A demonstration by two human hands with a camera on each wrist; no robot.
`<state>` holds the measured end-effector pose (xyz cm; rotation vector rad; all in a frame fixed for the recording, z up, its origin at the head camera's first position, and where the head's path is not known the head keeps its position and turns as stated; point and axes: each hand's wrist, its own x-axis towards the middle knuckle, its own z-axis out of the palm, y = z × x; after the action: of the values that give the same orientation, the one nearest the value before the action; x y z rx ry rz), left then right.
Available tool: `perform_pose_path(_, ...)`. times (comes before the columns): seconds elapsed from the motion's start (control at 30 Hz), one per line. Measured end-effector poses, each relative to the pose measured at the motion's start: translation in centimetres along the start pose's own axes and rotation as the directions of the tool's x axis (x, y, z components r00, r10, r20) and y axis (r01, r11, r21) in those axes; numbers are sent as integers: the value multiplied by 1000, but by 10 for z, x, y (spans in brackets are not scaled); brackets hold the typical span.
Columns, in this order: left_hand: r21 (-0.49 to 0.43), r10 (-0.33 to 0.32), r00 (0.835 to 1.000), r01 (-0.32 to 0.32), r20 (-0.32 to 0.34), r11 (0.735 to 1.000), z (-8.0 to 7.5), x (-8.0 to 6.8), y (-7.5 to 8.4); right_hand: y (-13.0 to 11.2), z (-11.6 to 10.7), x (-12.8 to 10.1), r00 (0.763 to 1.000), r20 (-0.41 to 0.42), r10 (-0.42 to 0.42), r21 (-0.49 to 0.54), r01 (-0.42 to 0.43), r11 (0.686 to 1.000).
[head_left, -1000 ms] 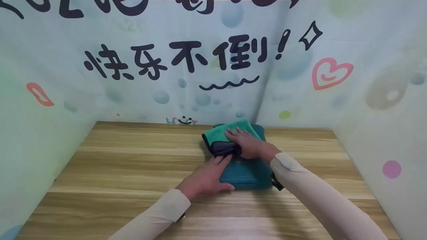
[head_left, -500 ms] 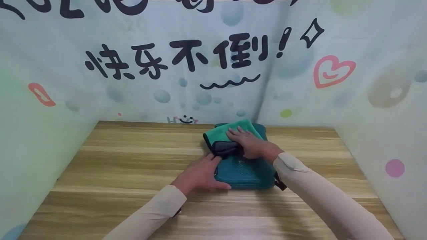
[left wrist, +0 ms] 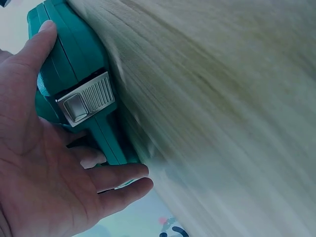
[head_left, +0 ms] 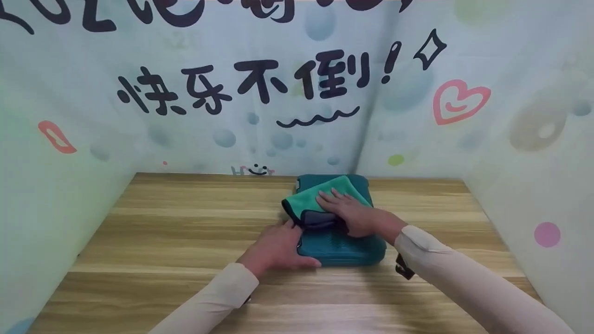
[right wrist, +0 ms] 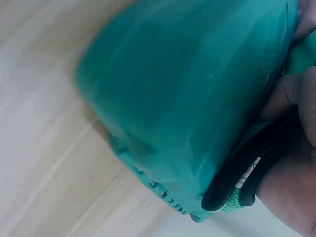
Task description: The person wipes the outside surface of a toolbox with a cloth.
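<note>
- Head view: wooden tabletop (head_left: 162,241), walled by a printed backdrop (head_left: 209,116); a teal hard plastic case (head_left: 343,248) lies flat near the back middle.
- Folded green microfibre cloth with dark trim (head_left: 315,199) sits on the case's far half.
- Right hand (head_left: 350,213) presses the cloth, fingers straight, slightly spread.
- Left hand (head_left: 278,248) braces the case's left edge, fingers extended, thumb along the front.
- Risk: the case could skid on smooth wood if the left hand's brace slips.
- Grey latch (left wrist: 86,101) could pop open if bumped.

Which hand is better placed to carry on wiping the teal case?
The right hand, probably: it lies flat on the cloth, pressing it onto the case. The left hand is at the case's left edge, fingers along its side, seemingly steadying it and not touching the cloth.
</note>
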<state>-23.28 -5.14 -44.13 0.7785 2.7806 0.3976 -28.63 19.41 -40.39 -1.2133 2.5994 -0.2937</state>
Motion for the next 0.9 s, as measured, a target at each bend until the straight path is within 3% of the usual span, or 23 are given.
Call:
perform_pose_path(0.47, -66, -35, 999, 36, 15, 997, -2, -4, 3, -11, 11, -25, 992, -34, -121, -7, 121, 993)
perform_pose_path(0.9, -170, 61, 997, -68, -49, 983, -1, -2, 5, -12, 18, -40, 984, -80, -159, -17, 158, 987)
